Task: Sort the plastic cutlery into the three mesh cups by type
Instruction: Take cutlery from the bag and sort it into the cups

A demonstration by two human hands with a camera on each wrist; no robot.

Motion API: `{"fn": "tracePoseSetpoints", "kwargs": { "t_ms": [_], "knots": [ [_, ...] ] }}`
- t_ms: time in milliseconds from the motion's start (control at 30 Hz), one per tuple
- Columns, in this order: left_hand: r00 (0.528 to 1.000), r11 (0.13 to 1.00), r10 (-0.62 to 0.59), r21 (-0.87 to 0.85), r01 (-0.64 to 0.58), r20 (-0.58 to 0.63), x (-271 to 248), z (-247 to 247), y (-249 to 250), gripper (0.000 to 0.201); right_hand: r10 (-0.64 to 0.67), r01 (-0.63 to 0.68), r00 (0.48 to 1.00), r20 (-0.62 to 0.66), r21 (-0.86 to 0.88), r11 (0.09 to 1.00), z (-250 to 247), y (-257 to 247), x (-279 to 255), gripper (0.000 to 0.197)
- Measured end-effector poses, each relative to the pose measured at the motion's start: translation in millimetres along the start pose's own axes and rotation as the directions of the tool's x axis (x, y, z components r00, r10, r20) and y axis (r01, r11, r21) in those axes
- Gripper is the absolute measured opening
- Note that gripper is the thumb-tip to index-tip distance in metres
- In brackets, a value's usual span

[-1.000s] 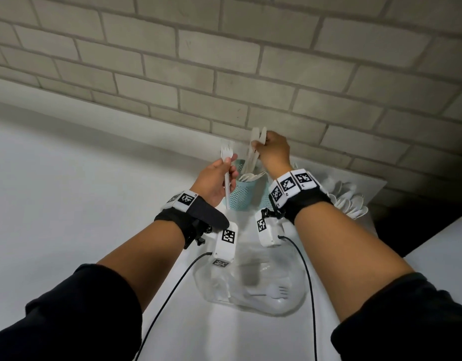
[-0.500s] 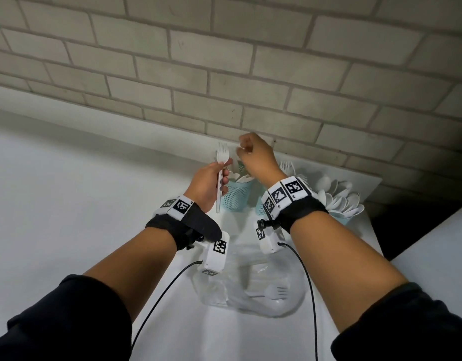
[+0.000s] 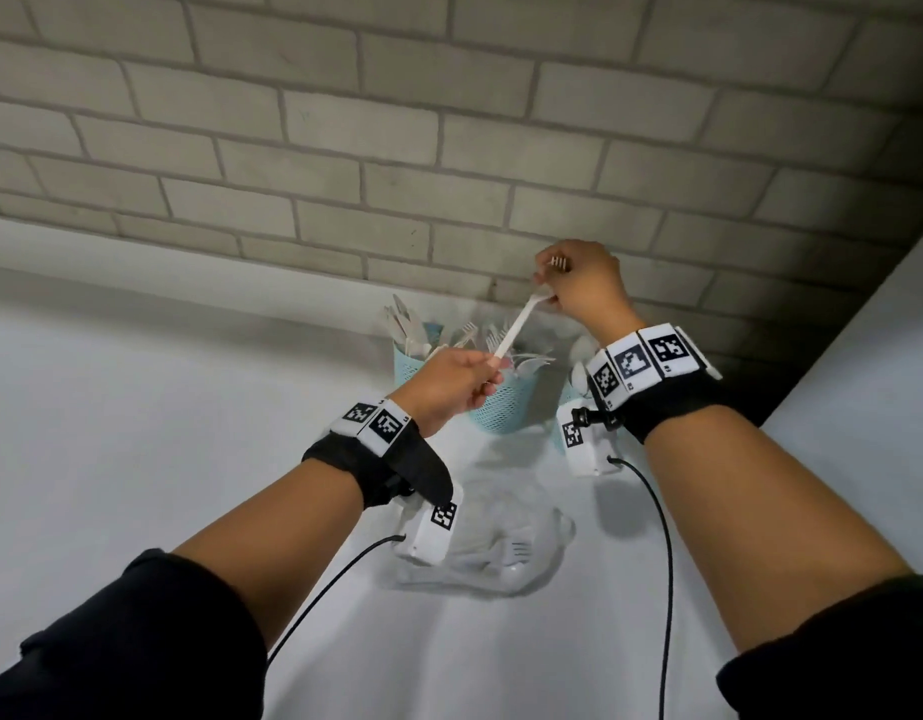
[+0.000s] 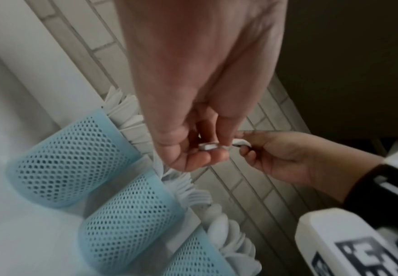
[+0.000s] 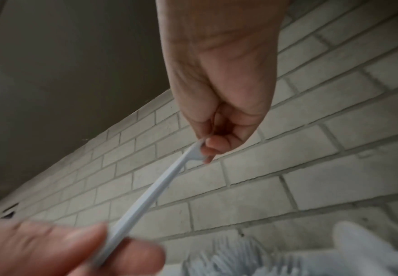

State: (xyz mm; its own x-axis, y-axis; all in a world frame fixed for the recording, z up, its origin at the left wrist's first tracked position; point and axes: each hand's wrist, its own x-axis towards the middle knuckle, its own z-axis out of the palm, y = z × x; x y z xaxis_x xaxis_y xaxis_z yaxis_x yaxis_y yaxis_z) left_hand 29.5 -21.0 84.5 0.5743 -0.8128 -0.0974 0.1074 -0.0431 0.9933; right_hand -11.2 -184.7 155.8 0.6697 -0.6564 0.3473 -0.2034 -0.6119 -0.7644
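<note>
The left hand (image 3: 449,381) pinches the handle end of a white plastic fork (image 3: 516,327), which slants up toward one o'clock to the right hand (image 3: 584,283), whose curled fingers grip the fork's head, tines poking out above the knuckles. The fork hangs in the air above three blue mesh cups (image 4: 73,160) standing in a row against the brick wall (image 3: 449,122), filled with knives, forks and spoons. At six o'clock from the cups, a clear plastic bag (image 3: 501,563) lies on the white table (image 3: 137,433) with another fork inside.
</note>
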Motion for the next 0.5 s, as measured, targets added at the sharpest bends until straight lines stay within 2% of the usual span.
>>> {"fn": "tracePoseSetpoints", "kwargs": {
  "t_ms": [100,167,267,367,433,467,500],
  "knots": [
    [0.996,0.985,-0.084,0.152,0.081,0.011,-7,2,-14,0.025,-0.087,0.088,0.97,-0.225,-0.003,0.996,-14,7,-3,0.018],
    [0.985,0.947,-0.17,0.282,0.153,0.039,-11,0,-23,0.023,-0.161,0.149,0.941,-0.299,-0.064,0.987,-15,10,-7,0.016],
    [0.956,0.84,-0.279,0.505,0.197,0.091,-18,-4,-36,0.02,-0.283,0.217,0.888,-0.364,-0.21,0.953,-8,14,-17,0.016],
    [0.928,0.718,-0.353,0.67,0.187,0.12,-22,-9,-48,0.016,-0.347,0.229,0.865,-0.362,-0.331,0.915,4,19,-23,0.018],
    [0.913,0.626,-0.39,0.761,0.169,0.118,-24,-11,-53,0.013,-0.438,0.285,0.83,-0.346,-0.412,0.866,15,25,-28,0.015],
    [0.916,0.584,-0.389,0.795,0.165,0.095,-25,-13,-54,0.013,-0.474,0.31,0.822,-0.315,-0.452,0.837,22,29,-30,0.014],
    [0.921,0.542,-0.381,0.827,0.15,0.083,-26,-14,-54,0.013,-0.485,0.318,0.838,-0.249,-0.5,0.806,29,36,-32,0.015]
  ]
}}
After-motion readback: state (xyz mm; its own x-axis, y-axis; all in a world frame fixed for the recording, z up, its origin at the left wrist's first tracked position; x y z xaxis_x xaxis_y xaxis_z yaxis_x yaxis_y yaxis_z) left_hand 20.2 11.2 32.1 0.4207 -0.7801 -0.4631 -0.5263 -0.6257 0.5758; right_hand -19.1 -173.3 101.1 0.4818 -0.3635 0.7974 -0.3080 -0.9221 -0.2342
